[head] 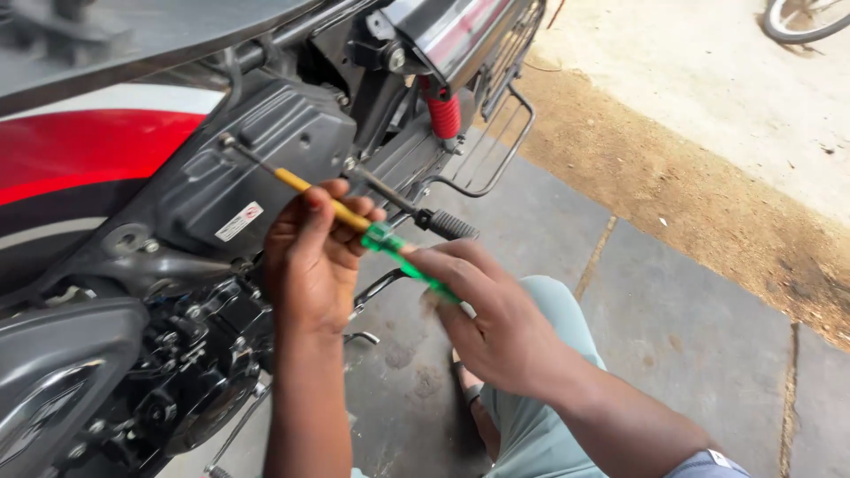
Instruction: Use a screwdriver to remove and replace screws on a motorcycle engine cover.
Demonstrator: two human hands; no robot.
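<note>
**Screwdriver seated at the side cover, both hands on the tool**

We are crouched beside a motorcycle, looking down along a long screwdriver (pixel 354 217). Its dark metal tip meets a fastener at the upper left corner of the black side cover (pixel 257 168); from there the yellow shaft sleeve runs down and right to a green translucent handle.

Our left hand (pixel 310 265) is curled about the yellow part of the shaft, thumb and fingertips closed lightly round it as a guide. Our right hand (pixel 496 319) is wrapped round the green handle, fingers folded shut, with the handle's end hidden in the palm.

How far along: the cover sits in place on the bike, flush as far as we can see. The fastener under the tip looks seated, though it is too small to tell whether it has been backed out at all. We judge the work on this screw to be at its start or middle, not its end. No loose screws or removed parts show on the ground.

Room to move: the kick lever (pixel 421 212) with its ribbed rubber end juts out just beside the shaft, close under our left fingers. The red rear spring (pixel 443 113) and a wire side guard (pixel 496 146) stand farther back. The grey paved floor (pixel 691 327) to the right lies open, bounded by a dirt strip. Our knee, in pale green cloth, is tucked under the right forearm.
</note>
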